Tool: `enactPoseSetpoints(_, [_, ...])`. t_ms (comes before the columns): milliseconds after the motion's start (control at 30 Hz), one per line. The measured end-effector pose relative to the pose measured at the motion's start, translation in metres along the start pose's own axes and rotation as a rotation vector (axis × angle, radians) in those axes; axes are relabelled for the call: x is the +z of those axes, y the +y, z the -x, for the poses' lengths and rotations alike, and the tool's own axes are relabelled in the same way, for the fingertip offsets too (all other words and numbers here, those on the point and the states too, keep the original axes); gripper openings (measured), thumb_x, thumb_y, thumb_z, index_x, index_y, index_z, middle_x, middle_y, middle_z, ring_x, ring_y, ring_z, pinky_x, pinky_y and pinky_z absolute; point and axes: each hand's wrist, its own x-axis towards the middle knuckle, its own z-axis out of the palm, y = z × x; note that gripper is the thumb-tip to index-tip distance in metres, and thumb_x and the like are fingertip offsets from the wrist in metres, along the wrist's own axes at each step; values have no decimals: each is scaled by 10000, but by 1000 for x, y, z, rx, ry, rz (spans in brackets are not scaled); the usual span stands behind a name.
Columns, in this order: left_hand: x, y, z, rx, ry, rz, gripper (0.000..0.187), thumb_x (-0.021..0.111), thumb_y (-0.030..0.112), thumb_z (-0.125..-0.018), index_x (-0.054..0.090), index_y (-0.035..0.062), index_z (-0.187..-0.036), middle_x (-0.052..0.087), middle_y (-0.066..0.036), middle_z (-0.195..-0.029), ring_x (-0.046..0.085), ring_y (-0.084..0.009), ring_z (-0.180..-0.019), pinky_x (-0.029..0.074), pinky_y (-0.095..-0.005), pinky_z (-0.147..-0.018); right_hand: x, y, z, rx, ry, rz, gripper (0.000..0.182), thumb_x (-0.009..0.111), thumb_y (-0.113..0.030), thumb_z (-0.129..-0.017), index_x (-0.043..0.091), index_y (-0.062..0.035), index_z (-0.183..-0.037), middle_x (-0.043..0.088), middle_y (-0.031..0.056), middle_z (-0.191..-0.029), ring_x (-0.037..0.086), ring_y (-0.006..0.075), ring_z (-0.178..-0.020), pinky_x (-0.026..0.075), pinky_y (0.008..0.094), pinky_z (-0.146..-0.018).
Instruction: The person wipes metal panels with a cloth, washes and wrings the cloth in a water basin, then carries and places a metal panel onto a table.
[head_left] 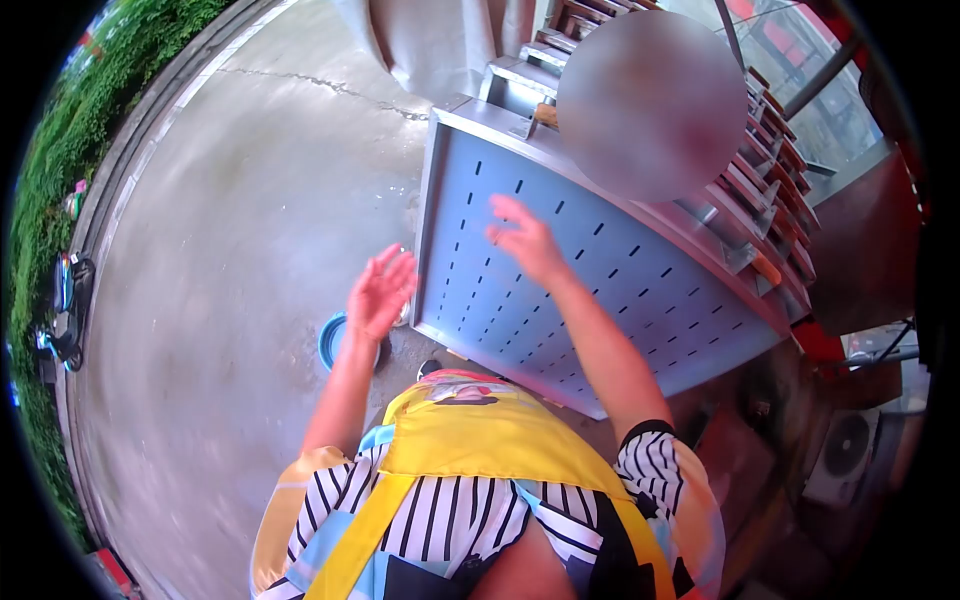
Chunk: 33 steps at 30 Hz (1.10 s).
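Both hands up in front of the person, neither holding anything. Left hand (pixel 381 293) raised w/ palm open, fingers (pixel 392 262) spread loosely and pointing up/far; it sits just left of the metal panel's near-left edge, apart from it as far as can be told. Right hand (pixel 526 240) also open, fingers spread, seen against the face of the perforated metal panel (pixel 620 280); can't tell whether it touches the panel or hovers above it.

Panel is a big grey sheet-metal piece w/ rows of short slots and a folded rim, lying tilted, running from centre to right. Behind it, far right, a stack of similar metal parts w/ reddish-brown strips (pixel 775 190). A blurred round patch covers the area above the panel's far edge.

Below the left hand, on the concrete floor (pixel 220 250), a blue bowl (pixel 336 340), partly hidden by the forearm. Floor is wet-looking, w/ a crack running across the far part. Green hedge (pixel 50 150) along the left edge, some coloured objects by it, too small to tell.

Near edge: person's yellow apron (pixel 470 440) over a black-and-white striped shirt. Far right, near: an AC outdoor unit (pixel 842 455) w/ fan grille.
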Motion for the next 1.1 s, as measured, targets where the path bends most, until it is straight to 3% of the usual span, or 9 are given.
enactPoseSetpoints(100, [-159,78,17,190,646,-1243,141,611,122,-844,608,34,-954,653,-74,-791,630,-197,-674,517,-305,-616,-55,4,-69,125,191,-886,709,659,-355,-845,339,46,-1333,354,212,-1387,398,319,-1261,370,449,-1033])
enactPoseSetpoints(200, [-223,97,90,246,826,-1853,642,655,14,-709,440,91,-1308,637,-189,-934,630,-318,-896,507,-394,-808,-93,16,-137,274,560,-1335,921,686,-430,-805,168,86,-1365,235,263,-1420,313,366,-1304,292,466,-1089])
enactPoseSetpoints(333, [-275,83,165,12,985,-1836,831,710,-1,-639,348,66,-1384,563,-263,-1145,528,-387,-1102,433,-422,-949,-91,30,-176,298,710,-1481,837,658,-424,-807,226,29,-1362,248,227,-1424,262,356,-1331,228,501,-1089])
enactPoseSetpoints(467, [-316,63,211,-234,1086,-1084,523,610,-3,-736,479,-38,-1241,650,-195,-893,666,-281,-793,551,-411,-628,-86,46,-195,164,864,-1541,770,632,-389,-806,259,-14,-1366,253,184,-1432,232,350,-1334,200,550,-1067])
enactPoseSetpoints(567, [-316,68,218,-244,990,-1020,373,522,-28,-784,512,-62,-1156,643,-156,-710,649,-231,-560,525,-353,-459,-86,55,-201,92,926,-1502,628,593,-374,-839,335,-60,-1317,372,147,-1338,312,345,-1287,204,560,-1062])
enactPoseSetpoints(733, [-294,111,167,-259,875,-1300,326,532,-11,-793,528,-68,-1114,638,-157,-663,635,-233,-518,536,-348,-512,-74,43,-162,38,834,-1522,507,582,-347,-886,388,-30,-1231,467,127,-1223,389,333,-1239,241,554,-1065])
enactPoseSetpoints(867, [-262,133,75,-197,622,-1764,484,649,112,-780,500,9,-1230,675,-157,-807,667,-296,-772,518,-371,-759,-44,10,-103,11,725,-1636,438,573,-274,-907,402,24,-1178,474,140,-1202,410,332,-1225,272,534,-1081])
enactPoseSetpoints(967, [-242,133,17,-139,350,-1797,691,736,132,-732,410,60,-1337,593,-203,-1126,608,-304,-1006,492,-380,-844,18,-32,-48,-98,743,-1582,440,558,-221,-915,381,53,-1210,456,173,-1229,339,351,-1292,198,519,-1134])
enactPoseSetpoints(1100, [-243,102,-32,51,-165,-1838,793,779,116,-692,360,61,-1364,490,-200,-1291,542,-321,-1114,444,-393,-924,87,-54,28,-220,546,-1377,250,548,-242,-925,535,-23,-1044,546,139,-1155,454,295,-1205,297,450,-1094])
